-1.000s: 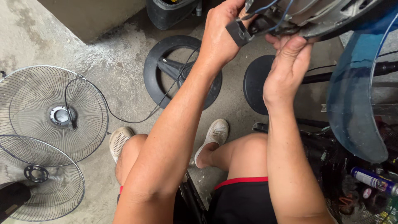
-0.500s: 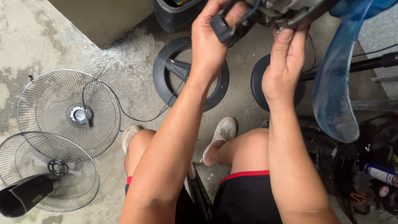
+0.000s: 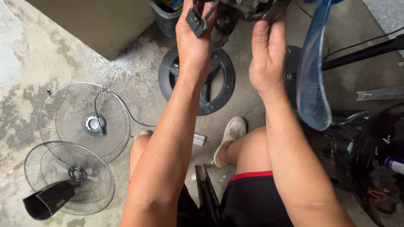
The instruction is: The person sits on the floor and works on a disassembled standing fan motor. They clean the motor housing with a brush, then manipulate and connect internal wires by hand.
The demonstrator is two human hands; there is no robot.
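1. Black plastic and grey metal fill the top edge of the view: the fan motor assembly (image 3: pixel 248 6), held up above the concrete floor (image 3: pixel 38 54), is mostly cut off by the frame.
2. The left hand (image 3: pixel 194 46) has its fingers closed around a small black boxy part (image 3: pixel 196 22) with wires running up to the motor.
3. The right hand (image 3: pixel 267 59) is raised to the motor's underside, thumb pressed on a metal piece; whether its fingers are clamped or only touching I cannot tell.
4. Risk — the translucent blue fan blade (image 3: pixel 312 71) hangs just beside the right wrist, so a twist of the motor could knock it against the arm, and pulling on the boxy part could likely strain its wires.
5. Containers — a dark bucket (image 3: pixel 168 17) at the top holds something yellow, too cropped to name.
6. Two wire fan guards (image 3: pixel 84 122) lie on the floor to the left, a round black fan base (image 3: pixel 202 84) below the hands.
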